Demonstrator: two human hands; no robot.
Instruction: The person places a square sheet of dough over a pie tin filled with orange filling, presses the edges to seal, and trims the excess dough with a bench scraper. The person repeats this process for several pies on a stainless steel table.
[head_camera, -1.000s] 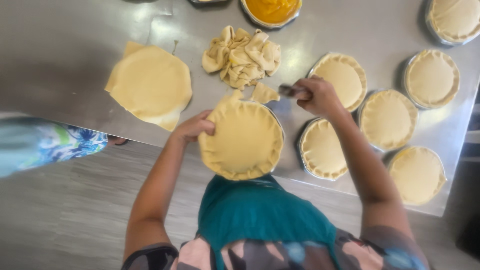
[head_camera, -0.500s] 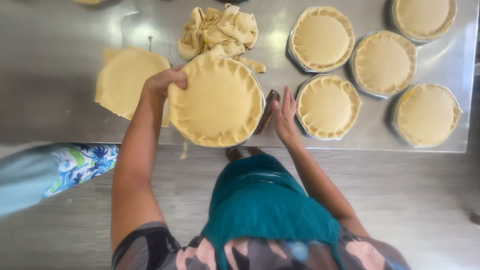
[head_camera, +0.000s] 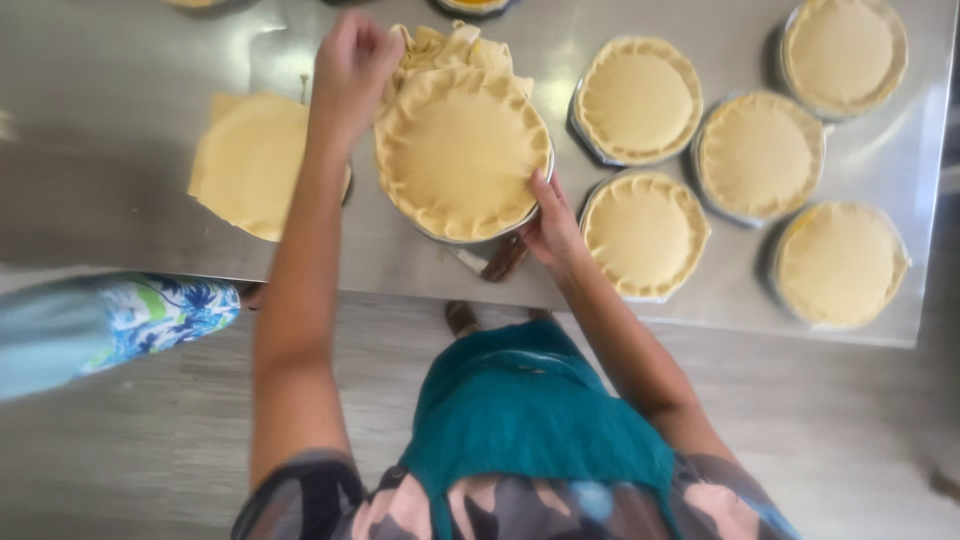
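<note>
The right hand (head_camera: 552, 228) rests against the near right rim of a large round pie in a metal tin, topped with pale crimped dough (head_camera: 462, 152); its fingers lie stretched along the crust edge, loosely open, pressing on the rim rather than closing around anything. The left hand (head_camera: 352, 62) is at the far left edge of the same pie, fingers bunched together as if pinching the crimped dough, though the blur hides exactly what they grip. The pie sits between the two hands on a brushed steel table (head_camera: 120, 180).

Just below the right hand, touching the tin's near side, lies a brown wooden handle of a tool (head_camera: 504, 258). Left of the left forearm lies a flat rolled sheet of pale dough (head_camera: 250, 165). Beyond the left hand, a heap of crumpled dough trimmings (head_camera: 455, 48) shows behind the pie. To the right of the right hand stand five smaller round crimped pies in tins (head_camera: 645, 232), close together. At the far left, another person's sleeve in a blue floral print (head_camera: 150, 315) reaches in, well apart from both hands.
</note>
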